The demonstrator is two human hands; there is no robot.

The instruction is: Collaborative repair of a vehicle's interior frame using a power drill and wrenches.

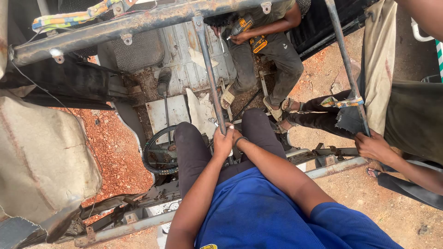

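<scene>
Both my hands meet on a thin rusty upright metal bar [210, 69] that runs down from the frame's cross tube [138, 22] to between my knees. My left hand [223, 144] is wrapped around the bar low down. Touching it on the right, my right hand [236, 137] is closed on the same bar, and a dark band circles its wrist. A shiny wrench end [214, 122] sticks out just above my left hand. I wear a blue shirt and dark trousers.
Another person sits at the top with a yellow and black power drill [243, 25]. A third person's hand [374, 146] holds a second upright bar [346, 60] on the right. A steering wheel [157, 154], a worn seat cushion [41, 161] and red gravel [115, 147] lie to the left.
</scene>
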